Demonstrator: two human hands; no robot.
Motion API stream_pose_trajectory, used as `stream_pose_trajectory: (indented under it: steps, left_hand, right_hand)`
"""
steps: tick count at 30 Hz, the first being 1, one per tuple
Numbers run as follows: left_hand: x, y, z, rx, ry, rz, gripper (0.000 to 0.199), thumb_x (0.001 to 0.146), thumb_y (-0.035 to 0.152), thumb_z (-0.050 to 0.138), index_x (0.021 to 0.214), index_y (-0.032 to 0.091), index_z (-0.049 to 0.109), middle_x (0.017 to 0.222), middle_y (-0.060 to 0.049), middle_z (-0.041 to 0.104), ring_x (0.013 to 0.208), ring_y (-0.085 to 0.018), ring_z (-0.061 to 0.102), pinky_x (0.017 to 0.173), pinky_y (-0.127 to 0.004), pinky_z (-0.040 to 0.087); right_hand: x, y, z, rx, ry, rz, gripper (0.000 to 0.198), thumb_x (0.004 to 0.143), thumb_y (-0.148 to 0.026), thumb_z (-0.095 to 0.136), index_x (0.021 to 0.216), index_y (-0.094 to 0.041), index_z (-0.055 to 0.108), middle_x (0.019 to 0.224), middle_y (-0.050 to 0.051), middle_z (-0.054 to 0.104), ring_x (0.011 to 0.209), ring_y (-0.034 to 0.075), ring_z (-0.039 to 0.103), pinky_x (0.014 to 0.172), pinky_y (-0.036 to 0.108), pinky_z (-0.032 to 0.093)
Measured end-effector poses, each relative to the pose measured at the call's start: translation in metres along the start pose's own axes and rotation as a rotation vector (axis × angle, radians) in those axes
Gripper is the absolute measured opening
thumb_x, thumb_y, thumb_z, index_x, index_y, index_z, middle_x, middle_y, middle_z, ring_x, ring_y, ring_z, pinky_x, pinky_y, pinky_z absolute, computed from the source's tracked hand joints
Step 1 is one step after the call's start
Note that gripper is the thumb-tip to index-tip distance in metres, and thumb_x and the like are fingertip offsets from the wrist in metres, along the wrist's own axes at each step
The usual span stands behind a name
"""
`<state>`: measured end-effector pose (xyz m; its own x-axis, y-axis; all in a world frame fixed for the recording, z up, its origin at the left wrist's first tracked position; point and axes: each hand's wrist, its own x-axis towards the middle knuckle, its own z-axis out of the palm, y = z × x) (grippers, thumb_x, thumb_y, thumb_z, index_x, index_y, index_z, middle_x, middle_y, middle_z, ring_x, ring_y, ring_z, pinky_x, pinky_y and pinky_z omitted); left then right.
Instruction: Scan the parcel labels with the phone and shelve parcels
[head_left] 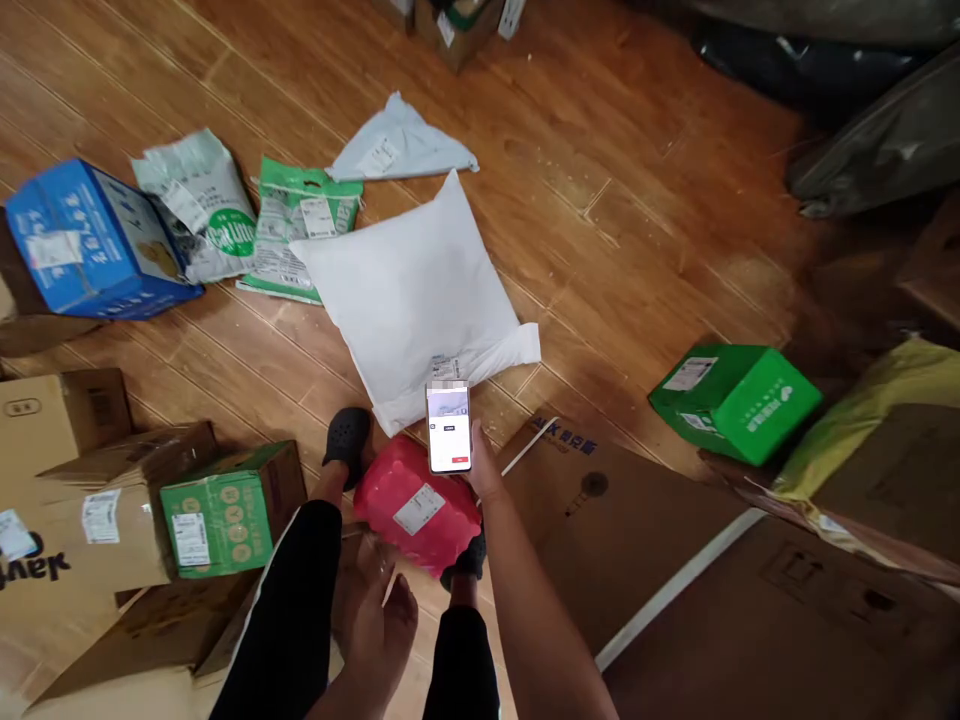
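Your right hand (484, 470) grips the phone (449, 428) just above the red parcel (417, 505); your left hand (379, 605), fingers loosely curled, holds nothing, below it.

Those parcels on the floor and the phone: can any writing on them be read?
Flat carton: a "K" and blurred characters.
Green box, blue box, green bags: print too blurred.
Red parcel label: too small.
Phone in right hand: unreadable.
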<state>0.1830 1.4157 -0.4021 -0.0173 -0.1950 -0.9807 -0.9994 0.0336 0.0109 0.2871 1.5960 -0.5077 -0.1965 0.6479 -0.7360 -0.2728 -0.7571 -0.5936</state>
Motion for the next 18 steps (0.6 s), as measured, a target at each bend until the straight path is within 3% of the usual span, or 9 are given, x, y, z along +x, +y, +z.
stream_pose_trajectory:
  steps: [10, 18]
  left_hand:
    - [0.012, -0.002, 0.000, 0.122, 0.073, -0.022, 0.018, 0.090, 0.003, 0.055, 0.093, 0.016, 0.067, 0.079, -0.003, 0.065, 0.058, -0.008, 0.064, 0.051, -0.017, 0.054]
    - [0.017, -0.001, 0.002, 0.134, 0.093, 0.038, 0.018, 0.092, 0.003, 0.051, 0.092, 0.014, 0.065, 0.078, -0.003, 0.064, 0.058, -0.007, 0.062, 0.050, -0.017, 0.053]
  right_hand:
    - [0.021, 0.011, -0.013, -0.097, 0.022, -0.005, 0.066, 0.077, -0.078, 0.054, 0.109, -0.022, 0.070, 0.112, 0.008, 0.077, 0.104, 0.028, 0.072, 0.089, 0.042, 0.057]
    - [0.030, 0.010, -0.015, -0.120, 0.065, -0.004, 0.073, 0.071, -0.082, 0.056, 0.112, -0.023, 0.069, 0.116, 0.007, 0.075, 0.105, 0.027, 0.071, 0.090, 0.042, 0.056]
